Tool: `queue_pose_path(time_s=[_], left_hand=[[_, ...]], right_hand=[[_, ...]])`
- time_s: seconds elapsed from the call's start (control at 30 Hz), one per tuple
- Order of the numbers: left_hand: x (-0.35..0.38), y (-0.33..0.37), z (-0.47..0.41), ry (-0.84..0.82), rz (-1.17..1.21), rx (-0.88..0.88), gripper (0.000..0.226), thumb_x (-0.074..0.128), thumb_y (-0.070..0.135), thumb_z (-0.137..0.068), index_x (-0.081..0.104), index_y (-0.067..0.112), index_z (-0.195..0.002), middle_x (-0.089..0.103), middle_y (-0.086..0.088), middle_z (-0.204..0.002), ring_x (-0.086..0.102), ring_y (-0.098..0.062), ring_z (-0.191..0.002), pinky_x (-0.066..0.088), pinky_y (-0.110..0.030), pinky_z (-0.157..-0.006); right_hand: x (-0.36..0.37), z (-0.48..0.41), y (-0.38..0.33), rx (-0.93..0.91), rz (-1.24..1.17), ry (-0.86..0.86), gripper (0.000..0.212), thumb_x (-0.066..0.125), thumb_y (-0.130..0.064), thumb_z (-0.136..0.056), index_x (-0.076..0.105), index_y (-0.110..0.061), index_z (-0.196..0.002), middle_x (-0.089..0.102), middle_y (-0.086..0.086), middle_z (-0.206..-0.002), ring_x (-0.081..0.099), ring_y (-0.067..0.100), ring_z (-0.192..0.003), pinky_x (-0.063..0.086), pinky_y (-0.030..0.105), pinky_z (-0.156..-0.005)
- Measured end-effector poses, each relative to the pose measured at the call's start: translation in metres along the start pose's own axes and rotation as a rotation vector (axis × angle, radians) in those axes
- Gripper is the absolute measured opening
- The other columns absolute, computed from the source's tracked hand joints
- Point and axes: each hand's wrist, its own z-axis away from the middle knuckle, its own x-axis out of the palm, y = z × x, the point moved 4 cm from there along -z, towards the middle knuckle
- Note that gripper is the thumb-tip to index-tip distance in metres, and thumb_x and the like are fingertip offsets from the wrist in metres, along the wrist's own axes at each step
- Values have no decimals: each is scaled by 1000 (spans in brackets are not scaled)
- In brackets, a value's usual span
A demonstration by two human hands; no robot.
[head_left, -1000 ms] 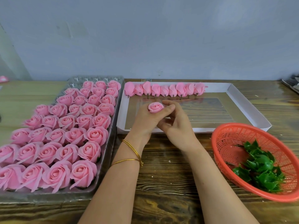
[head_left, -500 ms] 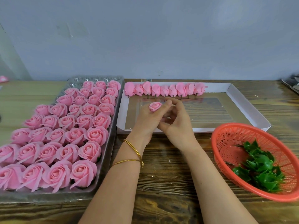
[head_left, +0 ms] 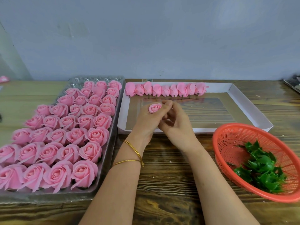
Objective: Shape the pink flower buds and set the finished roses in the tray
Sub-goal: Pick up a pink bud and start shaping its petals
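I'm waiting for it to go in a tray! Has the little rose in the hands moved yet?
No. The rose stays in the left hand, just below the row of buds in the white tray.

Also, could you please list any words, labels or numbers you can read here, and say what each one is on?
No text here can be read.
Small sticker at the far edge of the white tray: too small and blurred.
Embossed marks in the empty far cells of the clear plastic tray: unreadable.
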Motion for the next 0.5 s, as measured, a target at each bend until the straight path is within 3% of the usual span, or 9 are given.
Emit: queue_pose_path(time_s=[0.1, 0.27, 0.4, 0.5], left_hand=[[3, 0, 2, 32, 17, -21, 44, 68, 28, -89, 61, -14, -101, 62, -32, -90, 64, -26, -82, 56, -43, -82], [4, 0, 3, 27, -22, -32, 40, 68, 28, -89, 64, -11, -97, 63, -23, -85, 65, -22, -80, 55, -46, -86], [2, 1, 3, -15, -49, -15, 15, 70, 21, -86, 70, 6, -84, 66, -12, -81, 66, -21, -82, 56, -45, -82], [0, 1, 2, -27, -56, -5, 19, 71, 21, -85, 69, 2, -84, 65, -11, -78, 66, -20, -80, 57, -41, -78]], right_hand=[[0, 0, 1, 2, 1, 30, 49, 67, 10, -77, 53, -12, -119, 68, 6, -99, 67, 18, -93, 53, 21, -79], [-1, -1, 2, -5, 53, 64, 54, 75, 4, -76, 51, -27, -113, 62, -6, -93, 61, 2, -82, 53, 21, -77], [-1, 0, 2, 17, 22, 47, 60, 74, 4, -78, 47, -17, -127, 65, 2, -107, 64, 11, -96, 54, 26, -86], [0, 1, 1, 31, 2, 11, 56, 70, 6, -82, 47, -15, -128, 65, 2, -111, 64, 6, -100, 51, 18, -86]])
